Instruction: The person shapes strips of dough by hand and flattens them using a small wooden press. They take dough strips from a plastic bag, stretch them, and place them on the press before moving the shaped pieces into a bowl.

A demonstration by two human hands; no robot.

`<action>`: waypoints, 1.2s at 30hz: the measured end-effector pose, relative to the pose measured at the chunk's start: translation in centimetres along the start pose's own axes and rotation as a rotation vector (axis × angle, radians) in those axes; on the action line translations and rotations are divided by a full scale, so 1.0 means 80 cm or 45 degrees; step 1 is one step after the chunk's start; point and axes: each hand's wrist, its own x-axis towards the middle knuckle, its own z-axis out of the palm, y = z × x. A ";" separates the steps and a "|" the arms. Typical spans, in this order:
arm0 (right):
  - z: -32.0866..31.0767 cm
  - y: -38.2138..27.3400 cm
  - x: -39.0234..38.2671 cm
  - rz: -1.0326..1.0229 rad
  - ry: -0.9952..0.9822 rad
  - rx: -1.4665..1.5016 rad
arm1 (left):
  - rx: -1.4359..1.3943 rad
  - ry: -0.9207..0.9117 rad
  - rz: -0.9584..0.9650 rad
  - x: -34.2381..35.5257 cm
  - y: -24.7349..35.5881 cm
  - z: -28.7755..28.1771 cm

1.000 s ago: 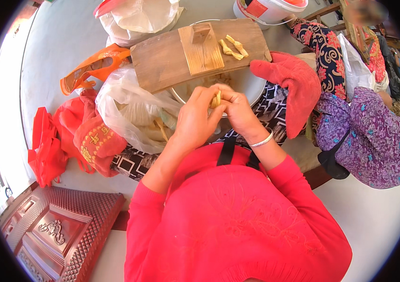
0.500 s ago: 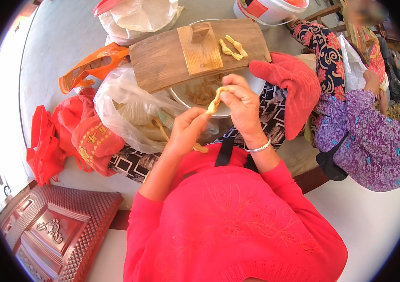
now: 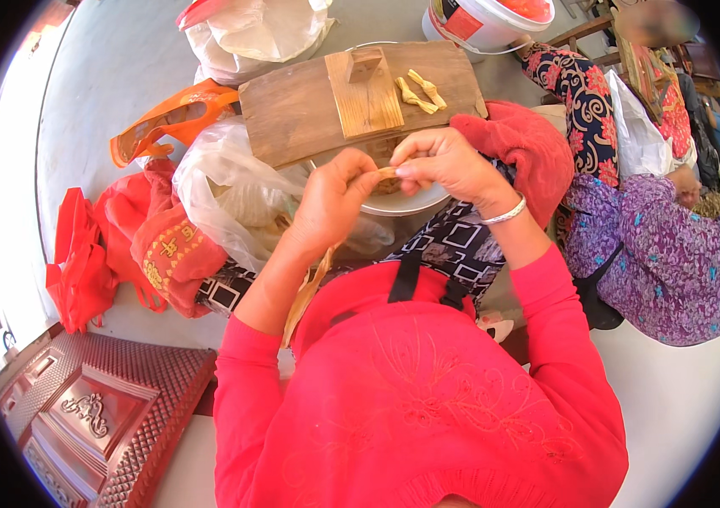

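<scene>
Both hands meet over the near edge of a wooden board (image 3: 284,114), pinching a thin pale-yellow strip (image 3: 387,173) between their fingertips. My left hand (image 3: 332,201) grips one side, and a longer tail (image 3: 309,292) of similar strip hangs below that wrist. My right hand (image 3: 446,168), with a silver bangle at the wrist, closes on the other side. Most of the strip is covered by fingers. Two knotted yellow pieces (image 3: 419,91) lie on the board's right part, beside a lighter wood plate (image 3: 364,93) with a raised block. Beneath the board, a white basin (image 3: 406,206) is partly hidden.
A clear plastic bag (image 3: 220,173) and an orange bag (image 3: 173,118) sit left of the board. Red towels (image 3: 533,152) drape at the right. A white bucket (image 3: 491,24) stands at the far right. Someone in purple floral clothes (image 3: 660,245) sits nearby.
My right hand has turned and its elbow has swung outward. My left hand has risen slightly. The twisted strip between them is now mostly hidden, and the hanging tail shows more.
</scene>
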 end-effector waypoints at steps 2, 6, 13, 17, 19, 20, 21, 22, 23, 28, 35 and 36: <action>-0.011 -0.005 0.002 -0.081 -0.006 -0.033 | -0.167 -0.054 -0.053 0.009 0.004 -0.010; -0.011 0.003 0.025 -0.352 0.230 -0.039 | -0.244 -0.028 -0.074 0.040 -0.007 -0.029; -0.017 0.008 0.081 -0.701 0.646 -0.657 | -0.301 0.101 -0.137 0.094 -0.019 -0.043; -0.012 0.011 0.089 -0.744 0.759 -1.025 | -0.001 0.207 -0.066 0.117 -0.041 -0.038; -0.022 0.022 0.096 -0.811 0.821 -1.282 | 0.316 0.335 0.028 0.116 -0.048 -0.039; -0.027 0.024 0.097 -0.844 0.853 -1.411 | 0.506 0.416 0.095 0.112 -0.049 -0.043; -0.031 0.028 0.091 -0.891 0.849 -1.478 | 0.695 0.497 0.165 0.107 -0.050 -0.046; -0.025 0.020 0.076 -0.936 0.842 -1.545 | 0.674 0.471 0.141 0.101 -0.045 -0.045; -0.017 0.019 0.058 -0.964 0.835 -1.609 | 0.649 0.431 0.107 0.087 -0.036 -0.041; 0.067 0.024 0.036 -1.068 0.914 -1.337 | -0.366 0.322 -0.145 0.037 -0.013 0.022; 0.036 0.064 0.015 -0.428 0.254 -0.900 | 0.492 0.060 0.138 0.024 0.001 -0.015; 0.040 0.069 0.007 -0.271 -0.031 -0.716 | 0.475 0.029 0.163 0.024 0.000 -0.018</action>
